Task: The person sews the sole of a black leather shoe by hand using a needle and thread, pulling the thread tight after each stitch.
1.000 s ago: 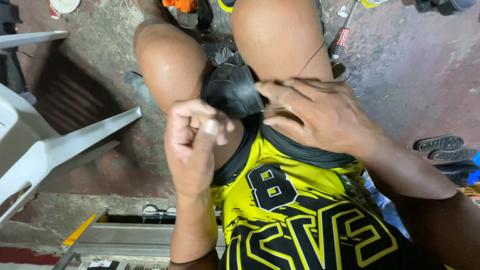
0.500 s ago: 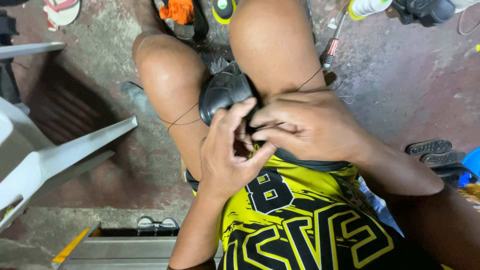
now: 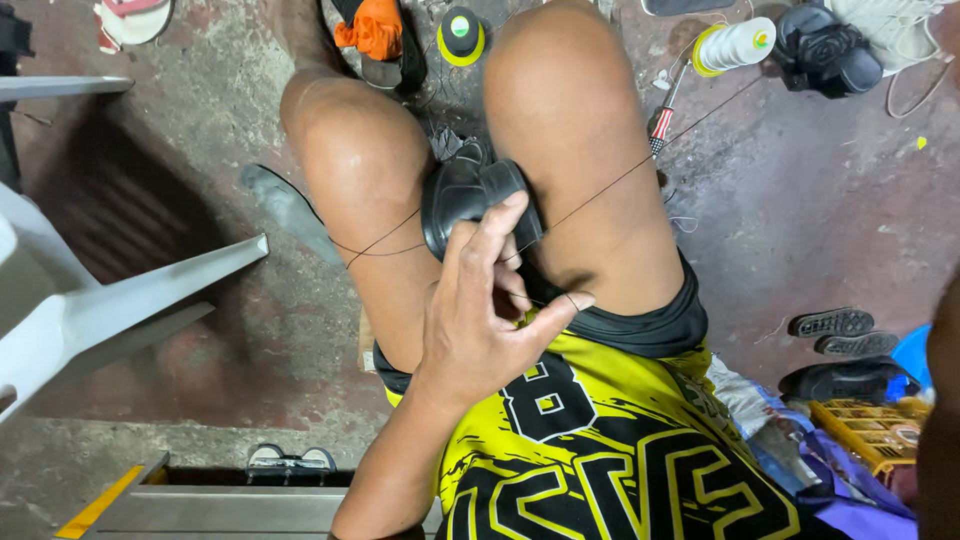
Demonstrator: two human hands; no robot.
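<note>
One hand [image 3: 480,330], the left, half-curled, touches a black shoe [image 3: 470,195] wedged crosswise between the knees; thread [image 3: 610,185] slants up-right.

Setting: a small, informal shoe-repair workspace at floor level. A stained, worn concrete floor [image 3: 850,230] is seen throughout. Footwear is scattered along the top edge: a black shoe [image 3: 828,52] and a white sneaker [image 3: 905,25] at upper right, a sandal [image 3: 130,18] at upper left. A spool of pale thread [image 3: 738,42] and a striped-handled awl [image 3: 662,122] are laid at upper centre-right. Loose rubber soles [image 3: 838,332] and a yellow compartment tray [image 3: 880,430] are found at lower right. A white plastic chair [image 3: 90,310] is placed at left.
</note>
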